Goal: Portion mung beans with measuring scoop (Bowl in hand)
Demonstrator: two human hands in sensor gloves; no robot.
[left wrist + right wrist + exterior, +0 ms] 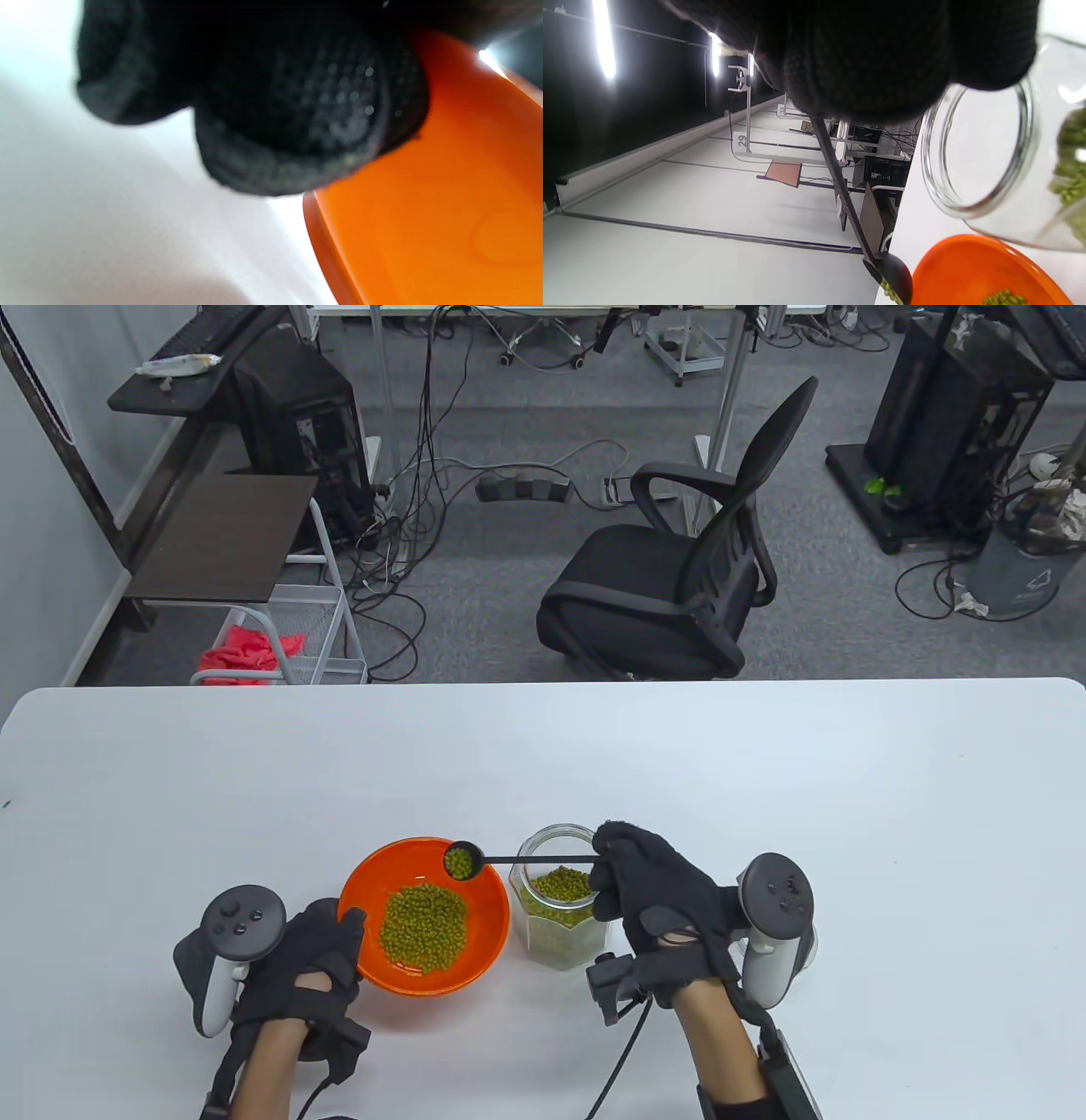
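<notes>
An orange bowl [424,914] with a heap of mung beans sits near the table's front edge. My left hand [318,954] grips its left rim, thumb over the edge; the left wrist view shows gloved fingers [297,127] against the bowl's underside [424,233]. My right hand [645,891] pinches the handle of a black measuring scoop [461,861], which is full of beans and held over the bowl's far right rim. It also shows in the right wrist view [891,275]. An open glass jar [560,908] of mung beans stands right of the bowl, under the scoop's handle.
The white table [764,780] stretches far and to both sides. A black office chair [679,577] stands beyond the far edge. A wire cart [280,636] is at the far left on the floor.
</notes>
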